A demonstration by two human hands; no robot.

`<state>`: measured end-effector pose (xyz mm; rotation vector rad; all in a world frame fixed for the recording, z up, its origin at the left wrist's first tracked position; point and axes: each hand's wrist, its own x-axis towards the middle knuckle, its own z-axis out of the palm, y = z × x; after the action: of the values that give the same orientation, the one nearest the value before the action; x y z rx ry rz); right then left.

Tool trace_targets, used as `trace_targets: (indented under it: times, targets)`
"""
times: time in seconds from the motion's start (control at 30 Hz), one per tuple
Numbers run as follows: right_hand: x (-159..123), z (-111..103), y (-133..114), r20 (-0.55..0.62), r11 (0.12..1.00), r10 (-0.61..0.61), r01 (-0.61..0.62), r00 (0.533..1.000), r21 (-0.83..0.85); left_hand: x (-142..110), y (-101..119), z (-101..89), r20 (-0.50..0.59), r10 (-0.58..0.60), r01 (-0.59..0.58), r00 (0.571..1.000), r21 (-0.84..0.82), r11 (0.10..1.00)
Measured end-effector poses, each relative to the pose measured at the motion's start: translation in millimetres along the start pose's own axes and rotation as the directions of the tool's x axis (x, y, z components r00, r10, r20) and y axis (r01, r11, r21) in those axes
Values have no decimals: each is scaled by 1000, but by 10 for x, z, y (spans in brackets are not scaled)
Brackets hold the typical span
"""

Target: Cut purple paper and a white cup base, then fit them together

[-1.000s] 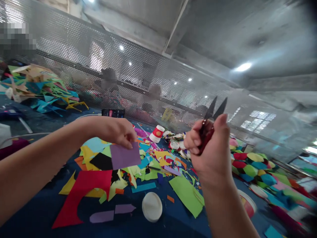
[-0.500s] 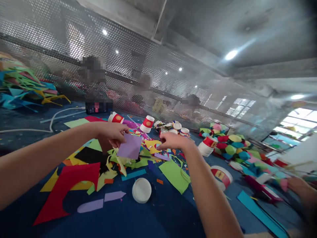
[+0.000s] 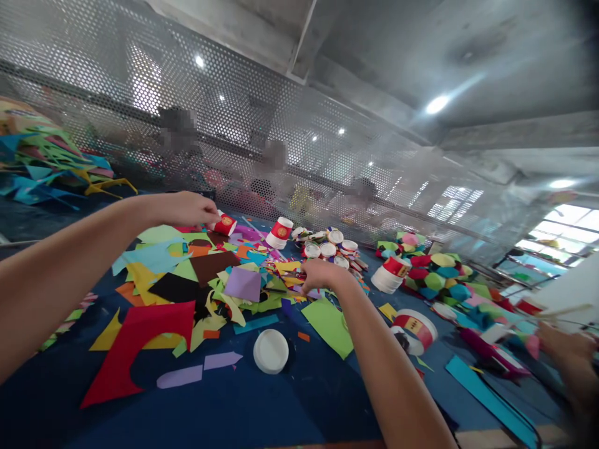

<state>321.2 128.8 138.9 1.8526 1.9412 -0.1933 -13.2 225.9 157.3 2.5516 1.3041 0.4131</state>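
Note:
My left hand (image 3: 187, 209) reaches far over the pile of coloured paper scraps (image 3: 206, 280). Its fingers curl against a tilted red-and-white paper cup (image 3: 226, 224). A purple paper square (image 3: 243, 284) lies loose on top of the scraps, with no hand on it. My right hand (image 3: 319, 274) rests low on the scraps just right of the square, fingers curled in a pinch. What they pinch is hidden among the bits. No scissors show in either hand.
A white lid (image 3: 270, 350) and a red sheet with a cut-out (image 3: 135, 340) lie on the blue table near me. More cups (image 3: 281, 232) and a heap of coloured paper pieces (image 3: 435, 274) stand further back. A perforated metal screen (image 3: 290, 137) runs behind, with people beyond it. Another person's hand (image 3: 564, 346) is at the right edge.
My left hand let go of the purple square, which now lies on the pile, and moved back to the red cup. My right hand lowered to the scraps; the scissors are out of sight.

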Motion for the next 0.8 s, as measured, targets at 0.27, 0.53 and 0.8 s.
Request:
trace_targets:
  times: [0.27,0.53,0.8]
  targets:
    - [106,93,213,-132,927,-118,156,984,341,-147,270,-171,-4,-70,69,998,-67,995]
    - [26,95,291,-450,413,-273,526,850,744,-311,718,-47,13,116,-114,993,-129,985]
    - [-326,-52,-259,-628,-71,-370,653,685,754,-396,1242,208,-207,317,-379,925,-521,765]
